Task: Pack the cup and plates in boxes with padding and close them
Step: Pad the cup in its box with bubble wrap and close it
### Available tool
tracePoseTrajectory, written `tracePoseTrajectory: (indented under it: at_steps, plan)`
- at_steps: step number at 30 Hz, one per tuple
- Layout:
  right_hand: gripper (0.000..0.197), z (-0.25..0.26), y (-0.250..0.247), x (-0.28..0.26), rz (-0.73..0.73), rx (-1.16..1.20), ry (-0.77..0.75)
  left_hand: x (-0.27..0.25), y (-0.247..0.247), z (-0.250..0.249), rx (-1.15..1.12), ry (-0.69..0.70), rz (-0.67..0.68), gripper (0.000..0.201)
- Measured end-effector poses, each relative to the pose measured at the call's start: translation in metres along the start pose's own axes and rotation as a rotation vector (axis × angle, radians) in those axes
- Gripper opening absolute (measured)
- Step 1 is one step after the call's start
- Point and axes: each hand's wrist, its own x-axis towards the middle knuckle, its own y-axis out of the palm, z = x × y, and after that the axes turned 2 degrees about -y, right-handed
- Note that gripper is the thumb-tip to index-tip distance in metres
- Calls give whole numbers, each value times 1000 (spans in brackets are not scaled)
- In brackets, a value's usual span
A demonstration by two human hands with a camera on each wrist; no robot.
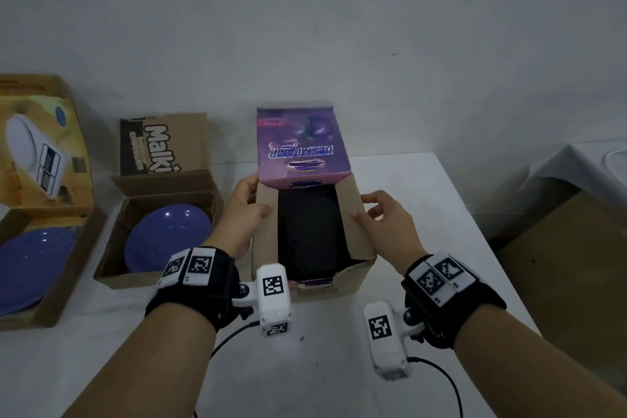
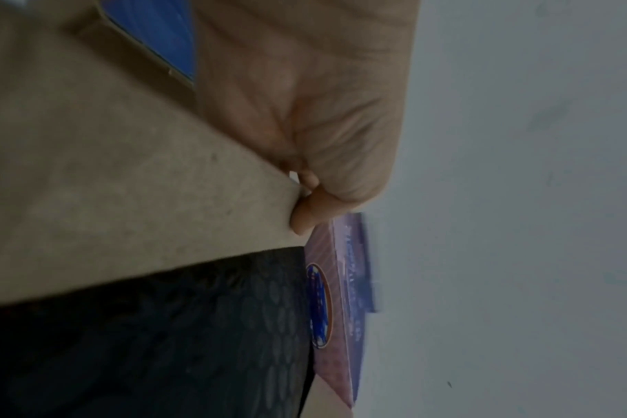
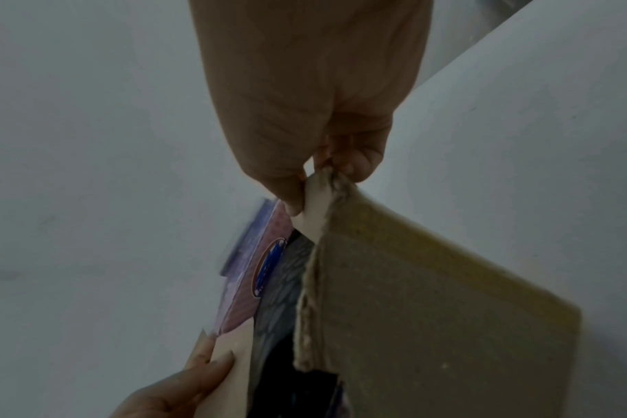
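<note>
A purple desk-lamp box [image 1: 353, 282] stands open in the middle of the table, its lid [image 1: 302, 146] upright at the back. Black padding [image 1: 310, 231] fills its inside and hides what lies under it. My left hand [image 1: 246, 205] pinches the left side flap [image 1: 264, 210], thumb on top. My right hand [image 1: 383, 214] pinches the right side flap [image 1: 359, 234]. In the left wrist view the fingers [image 2: 306, 217] curl round the flap's edge [image 2: 126, 198]. In the right wrist view the thumb and fingers [image 3: 294, 198] grip the flap's torn corner [image 3: 322, 192].
A Malkist carton [image 1: 112, 268] to the left holds a blue plate [image 1: 169, 234]. At the far left another open box [image 1: 44, 312] holds a second blue plate [image 1: 30, 271]. A brown cardboard box [image 1: 570, 265] stands off the table's right edge.
</note>
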Motion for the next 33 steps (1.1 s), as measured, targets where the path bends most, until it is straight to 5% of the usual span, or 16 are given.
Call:
tracePoseTrajectory:
  at_steps: [5,8,14,18,23,26,30,33]
  plan:
    - [17,-4,2,2,-17,87,11,-3,-3,-4,-14,59,36,60]
    - [18,-6,4,2,-44,144,4,-10,-4,-10,-44,100,44,42]
    - [4,-13,5,4,42,192,-71,-20,-4,-11,-106,32,108,30]
    - [50,0,-15,-9,137,484,69,-28,-8,3,-18,182,42,23]
    - [67,-7,-33,-15,472,353,-10,-31,-12,13,-4,156,-18,14]
    - [46,-6,-36,-21,603,222,-53,-35,-12,15,4,144,-25,14]
    - [15,-9,-32,-23,492,250,-14,-38,-17,21,56,160,-23,16]
    - [14,-14,-29,-26,454,266,-18,-37,-20,22,56,147,-8,16]
